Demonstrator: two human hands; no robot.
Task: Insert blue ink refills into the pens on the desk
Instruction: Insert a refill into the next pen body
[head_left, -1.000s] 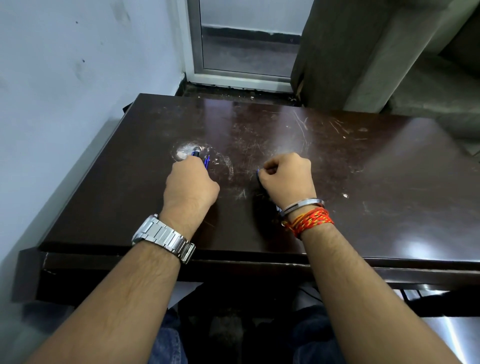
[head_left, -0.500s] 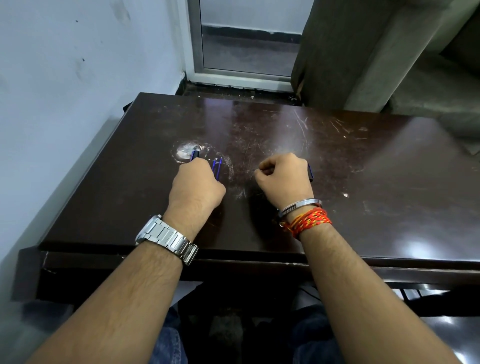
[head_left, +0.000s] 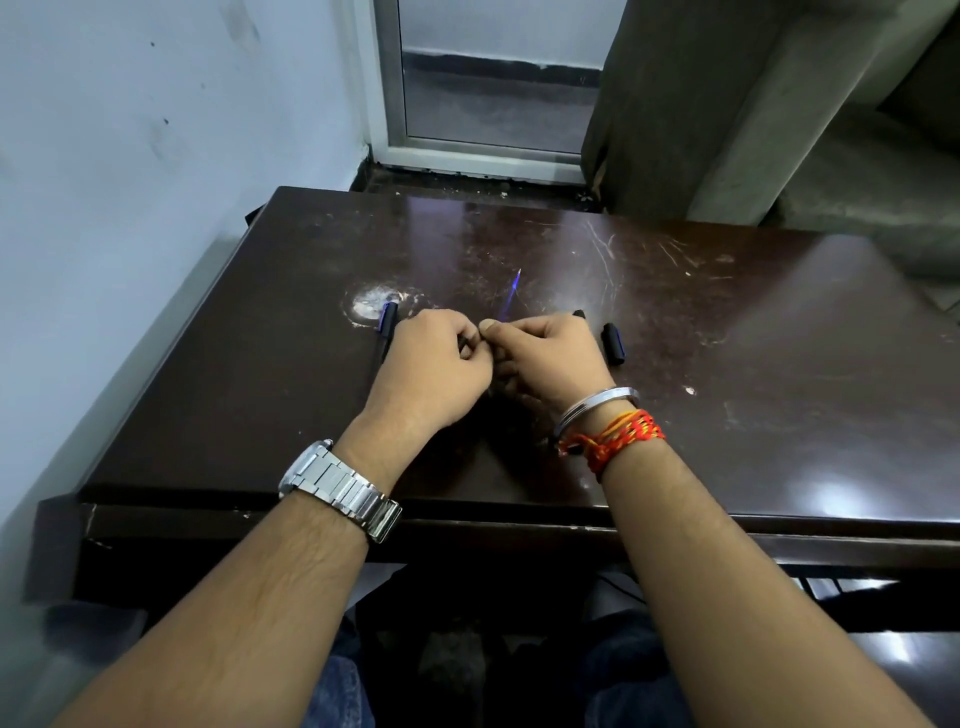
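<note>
- Blue ink refill (head_left: 513, 293) is seen poking out beyond the fingers where both hands meet, over the middle of the counter (head_left: 727, 364).
- Right hand (head_left: 548, 358) is pinched on its near end; left hand (head_left: 436, 366) is clenched round what seems a pen barrel (head_left: 462, 340).
- A pen (head_left: 387, 327) and a dark cap (head_left: 613, 343) lie either side.
- Insertion is judged just beginning; careful alignment with the barrel's mouth is called for.

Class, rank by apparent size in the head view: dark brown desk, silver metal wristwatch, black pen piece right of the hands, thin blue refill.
1. Dark brown desk
2. Silver metal wristwatch, nearer the camera
3. Black pen piece and thin blue refill: unranked; refill longer, piece thicker.
</note>
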